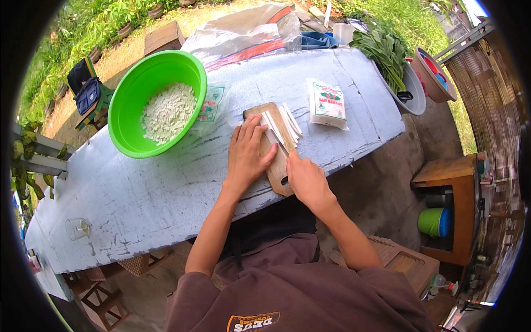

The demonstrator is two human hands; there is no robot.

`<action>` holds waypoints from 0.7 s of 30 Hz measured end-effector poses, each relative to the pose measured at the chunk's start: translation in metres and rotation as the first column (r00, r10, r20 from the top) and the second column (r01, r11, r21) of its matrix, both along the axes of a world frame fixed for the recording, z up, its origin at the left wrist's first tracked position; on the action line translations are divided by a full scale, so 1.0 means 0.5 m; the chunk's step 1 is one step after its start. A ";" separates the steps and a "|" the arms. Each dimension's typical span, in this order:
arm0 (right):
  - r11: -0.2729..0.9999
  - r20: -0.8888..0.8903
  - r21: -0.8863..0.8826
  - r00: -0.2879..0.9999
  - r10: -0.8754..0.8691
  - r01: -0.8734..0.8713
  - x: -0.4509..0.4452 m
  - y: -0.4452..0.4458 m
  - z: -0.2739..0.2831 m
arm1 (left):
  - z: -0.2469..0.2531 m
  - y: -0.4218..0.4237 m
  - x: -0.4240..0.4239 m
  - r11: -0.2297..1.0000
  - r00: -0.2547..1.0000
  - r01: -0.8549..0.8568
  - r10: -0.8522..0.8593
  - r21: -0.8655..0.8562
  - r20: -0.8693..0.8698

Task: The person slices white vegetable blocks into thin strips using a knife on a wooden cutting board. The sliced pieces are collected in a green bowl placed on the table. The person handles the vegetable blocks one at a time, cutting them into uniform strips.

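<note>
My right hand (307,176) grips a kitchen knife (282,146) whose blade lies across the wooden cutting board (276,172). With fingers bent, my left hand (249,147) presses on white strips (271,123) beside the blade, its thumb close to the knife. The strips' exact material cannot be told. More loose white strips (292,120) lie along the board's right edge. To the left, a bright green plastic basin (124,137) holds a heap of small pale cut pieces (170,114). A sealed plastic packet (327,106) with printed writing lies to the right of the board.
The worn, pale blue table (166,199) carries a printed plastic bag (213,106) by the basin and a clear glass (77,229) at left. Leafy greens (383,54) fill a grey basin (415,99) by the far right corner. A wooden cabinet (446,170) stands at right.
</note>
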State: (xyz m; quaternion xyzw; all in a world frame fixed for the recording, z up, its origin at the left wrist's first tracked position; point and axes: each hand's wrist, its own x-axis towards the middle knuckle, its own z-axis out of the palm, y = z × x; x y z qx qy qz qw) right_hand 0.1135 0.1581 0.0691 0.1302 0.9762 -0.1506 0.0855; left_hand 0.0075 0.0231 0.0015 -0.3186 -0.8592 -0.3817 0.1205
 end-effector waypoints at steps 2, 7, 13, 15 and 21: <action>1.000 0.003 -0.006 1.000 -0.010 0.010 0.003 -0.001 0.000 | 0.002 0.000 -0.001 1.000 1.000 0.002 -0.002 0.000 0.002; 0.999 -0.004 -0.030 0.999 -0.033 0.032 0.014 -0.006 0.002 | -0.003 0.001 -0.002 1.000 1.000 0.004 -0.004 -0.008 -0.008; 0.998 0.029 -0.050 0.999 -0.029 0.031 0.031 -0.004 -0.003 | -0.004 0.001 0.000 1.000 1.000 0.003 -0.003 -0.004 -0.005; 0.997 0.027 -0.062 0.999 -0.035 0.037 0.046 -0.003 0.000 | -0.005 0.002 0.000 1.000 1.000 0.004 -0.004 -0.005 -0.001; 0.996 0.063 -0.055 0.996 -0.065 0.069 0.072 -0.002 0.009 | -0.018 -0.008 -0.003 1.000 1.000 0.016 -0.015 0.018 -0.018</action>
